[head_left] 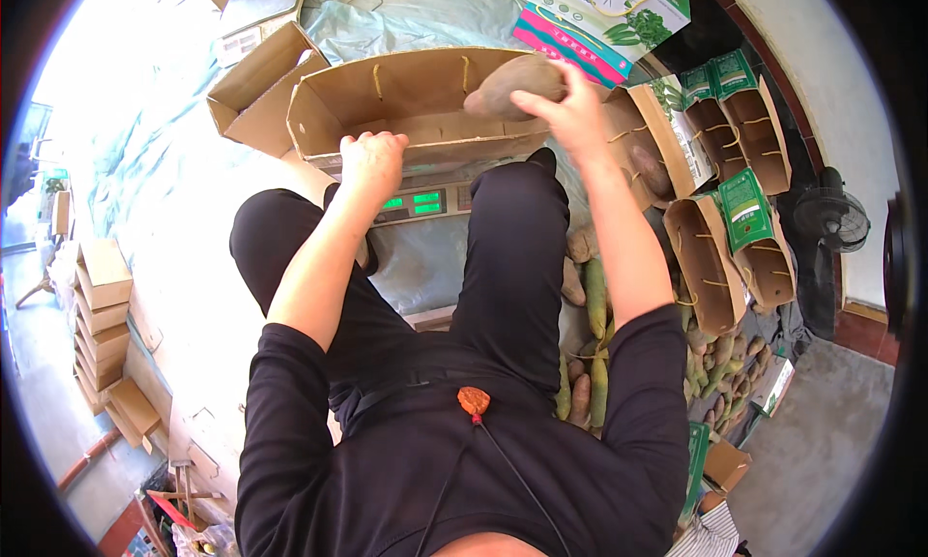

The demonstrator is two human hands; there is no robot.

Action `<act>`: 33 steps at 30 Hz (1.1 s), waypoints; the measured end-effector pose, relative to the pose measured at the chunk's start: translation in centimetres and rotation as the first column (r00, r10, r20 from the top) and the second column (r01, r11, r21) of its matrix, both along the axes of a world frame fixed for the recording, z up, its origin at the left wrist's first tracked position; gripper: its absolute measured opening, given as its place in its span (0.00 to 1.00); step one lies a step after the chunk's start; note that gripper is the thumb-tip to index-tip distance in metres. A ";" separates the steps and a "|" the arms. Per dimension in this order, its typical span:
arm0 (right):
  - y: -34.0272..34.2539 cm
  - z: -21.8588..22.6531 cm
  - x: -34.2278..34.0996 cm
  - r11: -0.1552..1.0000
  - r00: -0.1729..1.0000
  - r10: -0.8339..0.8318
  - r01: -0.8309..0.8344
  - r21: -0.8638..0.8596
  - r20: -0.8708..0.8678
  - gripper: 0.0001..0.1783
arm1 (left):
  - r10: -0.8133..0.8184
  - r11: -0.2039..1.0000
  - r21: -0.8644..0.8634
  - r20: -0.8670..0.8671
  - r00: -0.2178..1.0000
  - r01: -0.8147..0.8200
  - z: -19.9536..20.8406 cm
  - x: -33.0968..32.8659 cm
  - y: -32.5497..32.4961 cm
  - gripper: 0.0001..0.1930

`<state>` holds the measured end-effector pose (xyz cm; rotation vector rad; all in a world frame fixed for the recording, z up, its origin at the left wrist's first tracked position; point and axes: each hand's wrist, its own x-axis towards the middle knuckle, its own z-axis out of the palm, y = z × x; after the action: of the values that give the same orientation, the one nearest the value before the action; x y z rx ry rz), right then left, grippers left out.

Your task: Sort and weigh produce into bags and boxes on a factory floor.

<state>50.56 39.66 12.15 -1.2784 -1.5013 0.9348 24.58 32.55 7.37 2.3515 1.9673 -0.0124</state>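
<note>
Over the right end of an open cardboard gift box (pixel 387 69), my right hand (pixel 577 107) grips a big greyish-brown root vegetable (pixel 517 85) with a reddish tip. Thumb and fingers wrap around its right side, and it hangs above the box's inside. My left hand (pixel 374 161) holds the near rim of the same box, fingers bent over the edge. Yellow cord handles show on the box's far wall. Below the box's near side, between my knees, a weighing scale (pixel 425 203) shows a lit green display; its platform is mostly hidden.
Several open cardboard boxes with cord handles (pixel 706 267) stand at the right, one holding a reddish root (pixel 650 170). Green and brown roots (pixel 596 301) lie beside my right leg. A black fan (pixel 833 219) stands far right. Stacked cartons (pixel 101 315) are at left.
</note>
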 end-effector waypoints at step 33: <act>-26.8 -14.6 8.1 0.855 0.907 -0.033 0.243 -0.458 0.420 0.13 | -0.036 0.993 -0.110 0.010 0.999 0.037 1.7 1.9 -0.3 0.10</act>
<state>58.61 12.82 -2.44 -2.0385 -1.4831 1.0512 26.46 32.29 9.02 2.3136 1.8693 -0.1105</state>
